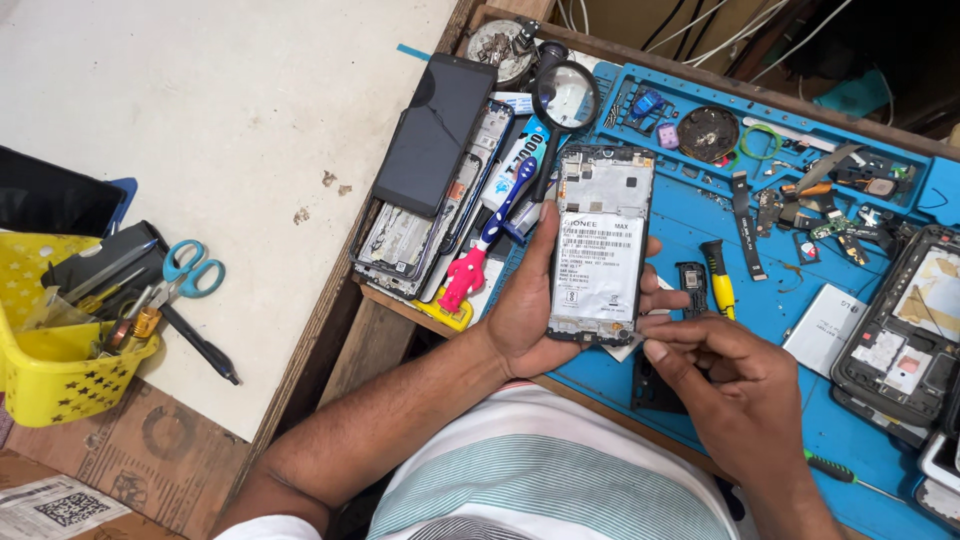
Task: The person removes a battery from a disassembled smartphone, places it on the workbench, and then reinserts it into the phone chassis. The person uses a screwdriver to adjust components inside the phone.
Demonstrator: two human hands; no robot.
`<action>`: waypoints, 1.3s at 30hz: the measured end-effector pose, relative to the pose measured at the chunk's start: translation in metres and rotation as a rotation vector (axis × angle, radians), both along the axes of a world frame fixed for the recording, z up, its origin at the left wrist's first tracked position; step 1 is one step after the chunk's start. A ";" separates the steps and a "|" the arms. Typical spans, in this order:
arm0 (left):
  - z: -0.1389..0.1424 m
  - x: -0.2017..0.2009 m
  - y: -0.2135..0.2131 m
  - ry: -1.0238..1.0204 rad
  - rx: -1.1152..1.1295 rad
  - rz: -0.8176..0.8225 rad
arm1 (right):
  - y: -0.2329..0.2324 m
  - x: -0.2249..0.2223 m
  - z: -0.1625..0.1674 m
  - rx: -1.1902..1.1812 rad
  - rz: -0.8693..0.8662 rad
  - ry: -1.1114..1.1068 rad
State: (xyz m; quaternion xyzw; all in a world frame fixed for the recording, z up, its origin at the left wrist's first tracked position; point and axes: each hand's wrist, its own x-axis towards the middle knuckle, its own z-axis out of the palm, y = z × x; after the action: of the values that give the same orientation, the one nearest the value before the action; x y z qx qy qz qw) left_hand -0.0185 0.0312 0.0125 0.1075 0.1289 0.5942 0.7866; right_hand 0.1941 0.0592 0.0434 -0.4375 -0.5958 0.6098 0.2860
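I am logging, largest first: a blue work mat [700,225] is covering the right part of the bench, and a pale tabletop [200,100] is lying to the left of it. On the mat's right edge another opened phone body [905,330] is resting, and at the mat's upper left a stack of dismantled phones with a dark screen panel [432,135] on top is leaning. A yellow plastic basket [45,370] is sitting at the far left, holding tools, with blue-handled scissors [190,270] lying just beside it. In the middle I am seeing the opened phone [600,245], back cover off and its white-labelled battery facing up, held above the near edge of the mat. My left hand [525,310] is cradling it from beneath, fingers wrapping both long sides. My right hand [730,385] is loosely curled, its thumb tip touching the phone's lower right corner. A magnifying glass [565,97], a toothbrush [500,205] and a yellow-handled screwdriver [718,280] are lying nearby.
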 end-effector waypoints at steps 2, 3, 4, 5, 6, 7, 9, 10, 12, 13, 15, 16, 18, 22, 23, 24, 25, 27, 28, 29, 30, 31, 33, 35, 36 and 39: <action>0.001 0.000 0.000 0.000 -0.009 0.006 | 0.000 -0.001 0.000 -0.013 -0.003 -0.025; 0.001 0.001 0.000 0.013 -0.017 0.010 | 0.002 0.000 -0.001 -0.066 -0.011 -0.014; 0.001 0.001 -0.001 0.027 -0.024 0.014 | 0.003 0.001 -0.003 -0.120 -0.019 -0.003; 0.001 0.002 -0.001 0.041 -0.031 0.018 | 0.004 0.002 -0.005 -0.154 -0.020 0.010; 0.001 0.002 -0.001 0.027 -0.028 0.013 | 0.006 0.003 -0.006 -0.188 -0.020 0.024; 0.001 0.003 -0.001 0.014 -0.025 0.009 | 0.007 0.005 -0.008 -0.222 -0.020 0.038; 0.000 0.003 -0.002 -0.014 -0.017 0.000 | 0.009 0.007 -0.009 -0.239 -0.006 0.109; 0.000 0.003 -0.002 -0.028 -0.010 -0.005 | 0.009 0.006 -0.009 -0.247 0.001 0.144; -0.001 0.002 -0.001 -0.039 0.002 -0.007 | 0.008 0.004 -0.006 -0.266 0.003 0.175; -0.001 0.001 -0.001 -0.037 0.007 -0.002 | 0.008 0.002 -0.004 -0.274 0.005 0.192; -0.001 0.000 -0.001 -0.050 0.002 0.004 | 0.005 -0.002 0.003 -0.161 -0.029 0.075; -0.001 0.000 -0.001 -0.067 -0.009 0.005 | 0.003 -0.003 0.007 -0.104 -0.046 0.017; -0.001 -0.001 -0.001 -0.079 -0.028 0.001 | -0.001 -0.001 0.018 0.269 -0.012 -0.070; -0.001 -0.002 -0.003 -0.067 -0.048 -0.008 | -0.004 -0.001 0.029 0.533 -0.087 -0.274; -0.002 -0.002 -0.003 -0.062 -0.047 -0.011 | -0.003 -0.002 0.030 0.636 -0.050 -0.282; -0.003 -0.002 -0.003 -0.041 -0.038 -0.004 | -0.002 -0.004 0.031 0.737 -0.011 -0.290; -0.003 -0.001 -0.003 -0.020 -0.030 0.004 | -0.001 -0.005 0.032 0.799 0.026 -0.296; -0.006 0.001 -0.004 0.022 -0.001 0.027 | 0.001 -0.009 0.033 0.884 0.091 -0.303; -0.007 0.001 -0.004 0.044 0.022 0.041 | 0.001 -0.010 0.033 0.906 0.121 -0.305; -0.007 0.001 -0.005 0.066 0.044 0.056 | 0.002 -0.012 0.034 0.917 0.143 -0.336; -0.008 0.002 -0.006 0.127 0.022 0.052 | 0.003 -0.013 0.034 0.928 0.167 -0.368; -0.009 0.001 -0.006 0.188 0.002 0.048 | 0.004 -0.013 0.034 0.940 0.190 -0.400; -0.009 0.002 -0.006 0.296 -0.004 0.040 | 0.006 -0.013 0.034 0.941 0.238 -0.435; -0.009 0.005 -0.006 0.388 0.023 0.029 | 0.009 -0.011 0.032 0.951 0.281 -0.449; -0.009 0.006 -0.006 0.415 0.016 0.019 | 0.009 -0.010 0.030 0.963 0.301 -0.445; -0.009 0.006 -0.006 0.481 0.003 -0.008 | 0.013 -0.006 0.025 1.039 0.357 -0.354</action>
State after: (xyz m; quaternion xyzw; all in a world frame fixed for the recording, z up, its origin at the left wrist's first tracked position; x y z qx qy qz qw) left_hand -0.0128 0.0251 0.0035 0.2478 0.3113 0.5485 0.7354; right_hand 0.1880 0.0722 0.0683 -0.2279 -0.9204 0.1934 0.2519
